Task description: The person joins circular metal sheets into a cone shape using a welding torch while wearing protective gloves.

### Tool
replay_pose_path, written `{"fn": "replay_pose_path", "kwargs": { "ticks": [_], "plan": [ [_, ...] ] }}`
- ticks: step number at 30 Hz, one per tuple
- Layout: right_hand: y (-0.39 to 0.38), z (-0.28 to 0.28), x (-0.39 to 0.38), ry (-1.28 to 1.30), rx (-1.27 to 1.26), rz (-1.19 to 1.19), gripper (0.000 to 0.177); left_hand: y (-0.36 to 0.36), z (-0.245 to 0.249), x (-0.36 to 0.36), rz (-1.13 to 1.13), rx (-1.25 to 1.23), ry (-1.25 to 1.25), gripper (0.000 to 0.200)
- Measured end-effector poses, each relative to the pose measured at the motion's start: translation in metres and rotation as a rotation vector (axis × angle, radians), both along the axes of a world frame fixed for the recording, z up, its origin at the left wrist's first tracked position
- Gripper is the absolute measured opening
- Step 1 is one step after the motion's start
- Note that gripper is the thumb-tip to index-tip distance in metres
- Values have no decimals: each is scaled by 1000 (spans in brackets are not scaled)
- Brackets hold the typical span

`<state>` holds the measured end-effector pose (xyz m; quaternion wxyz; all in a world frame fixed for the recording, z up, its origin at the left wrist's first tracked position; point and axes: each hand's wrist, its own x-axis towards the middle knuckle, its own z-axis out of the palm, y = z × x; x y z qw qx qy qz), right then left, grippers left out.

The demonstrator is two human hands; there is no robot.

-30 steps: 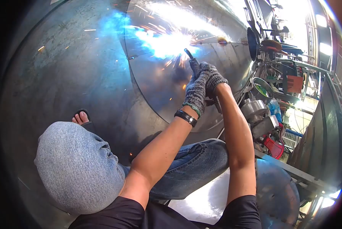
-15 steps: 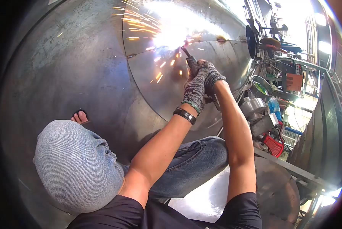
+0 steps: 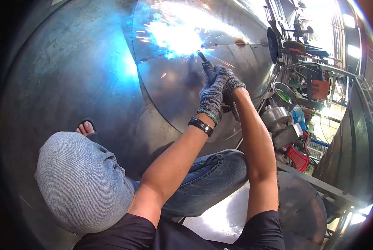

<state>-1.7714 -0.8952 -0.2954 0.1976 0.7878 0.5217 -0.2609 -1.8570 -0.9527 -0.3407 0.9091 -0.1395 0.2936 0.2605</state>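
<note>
A welding torch (image 3: 206, 63) points up and left, its nozzle at a glaring white-blue arc on a seam between curved metal sheets (image 3: 170, 89). My left hand (image 3: 211, 95), in a grey knitted glove, is wrapped round the torch handle. Pressed against it from the right, my right hand (image 3: 231, 81) wears a similar glove and also grips the torch. Fingers of both hands are partly hidden by each other. The glare covers the nozzle's tip and the seam beneath it. A rust-brown spot (image 3: 240, 41) marks the seam to the right of the arc.
My bent denim knee (image 3: 82, 179) and sandalled foot (image 3: 86, 127) rest on the metal at left. To the right are a round bowl (image 3: 285, 92), metal cylinders (image 3: 275, 116), a red-handled tool (image 3: 299, 158) and an orange-red box (image 3: 320, 89). A metal rail (image 3: 311, 179) runs below them.
The arc has turned bluer, with a blue glow on the sheet at left. The long orange sparks have thinned out. Both hands stay in almost the same place on the torch.
</note>
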Motion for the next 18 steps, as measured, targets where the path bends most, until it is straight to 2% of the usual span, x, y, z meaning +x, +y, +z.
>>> {"fn": "replay_pose_path", "kwargs": {
  "ticks": [6, 9, 11, 13, 15, 17, 18],
  "plan": [
    [1, -6, 8, -49, -72, 12, 50, 1, 2, -3, -37, -60, -8, 66],
    [2, -6, 3, -54, -14, -34, 51, 1, 5, 2, 43, -69, 45, 63],
    [6, 3, -12, 36, 63, -219, 48, -3, -9, 16, 87, -26, 38, 61],
    [8, 6, -17, 6, 22, -209, 48, -1, -3, 8, 129, 19, 32, 59],
    [6, 2, -11, -23, -16, -201, 48, 2, 9, -1, 13, -164, 36, 62],
    [-3, -12, 9, -10, -15, 250, 50, 1, 5, -3, 0, -129, 20, 64],
    [0, -8, 3, -10, -17, 250, 50, -1, 2, -2, -12, -93, -1, 66]
  ]
}}
